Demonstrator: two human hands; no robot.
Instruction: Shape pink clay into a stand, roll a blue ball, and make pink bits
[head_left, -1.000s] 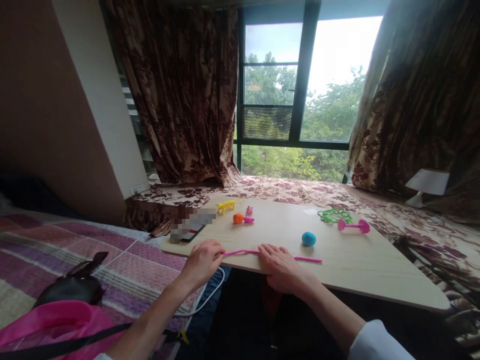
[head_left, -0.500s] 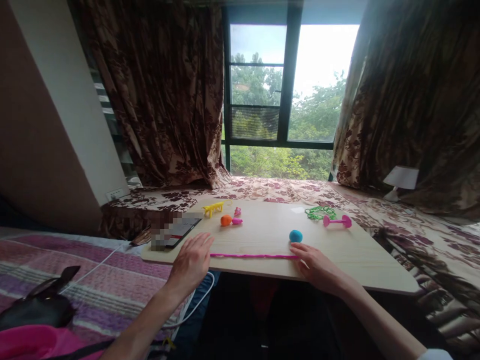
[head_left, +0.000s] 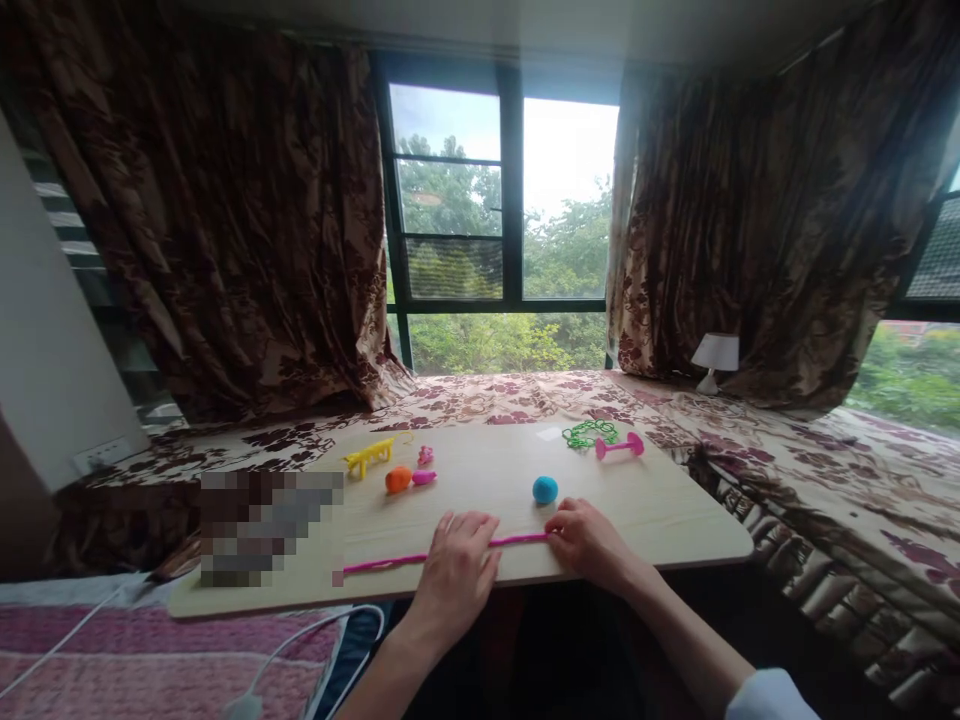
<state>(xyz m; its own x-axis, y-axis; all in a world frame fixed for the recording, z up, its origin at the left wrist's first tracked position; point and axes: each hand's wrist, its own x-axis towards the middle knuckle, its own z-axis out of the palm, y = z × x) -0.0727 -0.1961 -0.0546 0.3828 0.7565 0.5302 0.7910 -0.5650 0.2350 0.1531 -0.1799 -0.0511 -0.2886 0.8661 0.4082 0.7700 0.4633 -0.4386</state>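
A long pink strip of clay (head_left: 390,563) lies along the near edge of the light wooden table (head_left: 675,520). My left hand (head_left: 456,568) rests flat on its middle with fingers stretched out. My right hand (head_left: 589,538) sits at the strip's right end, fingers curled down onto it. A blue clay ball (head_left: 545,489) lies just beyond my right hand.
Farther back on the table are an orange ball (head_left: 397,479), small pink pieces (head_left: 424,477), a yellow figure (head_left: 369,456), a green coil (head_left: 589,433) and a pink dumbbell shape (head_left: 619,445). A blurred flat object (head_left: 262,525) lies at the left. A lamp (head_left: 715,356) stands on the window ledge.
The view has swung to the right. My left hand moved from the strip's left end to its middle. My right hand stays at the right end.
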